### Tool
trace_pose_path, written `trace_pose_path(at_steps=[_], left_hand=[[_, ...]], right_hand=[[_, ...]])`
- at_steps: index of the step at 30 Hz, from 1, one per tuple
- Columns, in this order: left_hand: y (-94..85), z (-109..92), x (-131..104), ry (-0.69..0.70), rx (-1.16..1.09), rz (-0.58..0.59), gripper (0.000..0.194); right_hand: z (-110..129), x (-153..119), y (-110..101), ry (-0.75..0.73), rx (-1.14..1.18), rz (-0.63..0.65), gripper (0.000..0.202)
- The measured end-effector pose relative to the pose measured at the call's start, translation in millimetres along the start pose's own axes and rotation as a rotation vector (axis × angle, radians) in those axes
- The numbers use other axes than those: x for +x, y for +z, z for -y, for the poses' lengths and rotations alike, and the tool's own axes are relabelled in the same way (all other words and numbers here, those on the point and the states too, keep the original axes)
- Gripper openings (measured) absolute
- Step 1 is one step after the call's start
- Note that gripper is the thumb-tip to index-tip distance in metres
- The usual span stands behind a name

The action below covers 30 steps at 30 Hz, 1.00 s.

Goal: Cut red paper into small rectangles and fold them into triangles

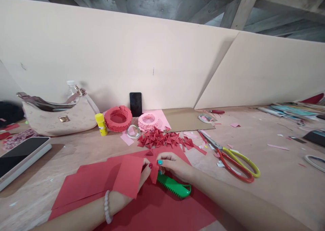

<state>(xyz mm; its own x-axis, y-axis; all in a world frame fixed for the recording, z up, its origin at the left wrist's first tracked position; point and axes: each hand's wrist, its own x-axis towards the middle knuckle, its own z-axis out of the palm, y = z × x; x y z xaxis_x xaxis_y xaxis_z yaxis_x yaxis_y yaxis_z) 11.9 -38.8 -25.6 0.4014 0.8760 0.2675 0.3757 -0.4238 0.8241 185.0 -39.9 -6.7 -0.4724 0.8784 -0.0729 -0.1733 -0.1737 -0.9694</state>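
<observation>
Between my two hands is a small folded red paper piece [154, 172]. My left hand [142, 176], with a beaded bracelet at the wrist, pinches its left side, and a red paper rectangle [129, 175] lies over that hand. My right hand [172, 164] pinches the piece from the right, thumb and fingers closed. A green toothed tool [175, 186] lies just below my right hand on large red sheets [162, 210]. Beyond the hands is a heap of small folded red triangles [159, 139].
Behind stand a red paper ring [118, 118], a pink ring [148, 121], a yellow glue stick [101, 124] and a black phone [135, 104]. Scissors [235, 161] lie right; a handbag [59, 119] and a device [22, 156] sit left. A cardboard sheet [182, 119] lies by the wall.
</observation>
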Motion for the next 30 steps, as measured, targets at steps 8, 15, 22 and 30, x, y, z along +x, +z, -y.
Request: trace_pose_path(at_steps=[8,15,22,30], left_hand=[[-0.1,-2.8,-2.6,-0.107,-0.112,0.085,0.028],[-0.2,-9.3,-2.7,-0.183,-0.089,0.017,0.021],[3.9,-1.2,3.7,-0.07,-0.031,0.053,0.027],[6.5,2.8,-5.0,-0.083,-0.016,0.02,0.023]], right_hand=[[-0.9,0.6,0.7,-0.035,-0.169,-0.046,0.009],[-0.1,-0.4,5.6,-0.04,-0.272,-0.08,0.011],[-0.5,-1.3,8.7,-0.093,-0.433,-0.092,0.013],[-3.6,1.1,11.3,-0.08,-0.449,-0.141,0.017]])
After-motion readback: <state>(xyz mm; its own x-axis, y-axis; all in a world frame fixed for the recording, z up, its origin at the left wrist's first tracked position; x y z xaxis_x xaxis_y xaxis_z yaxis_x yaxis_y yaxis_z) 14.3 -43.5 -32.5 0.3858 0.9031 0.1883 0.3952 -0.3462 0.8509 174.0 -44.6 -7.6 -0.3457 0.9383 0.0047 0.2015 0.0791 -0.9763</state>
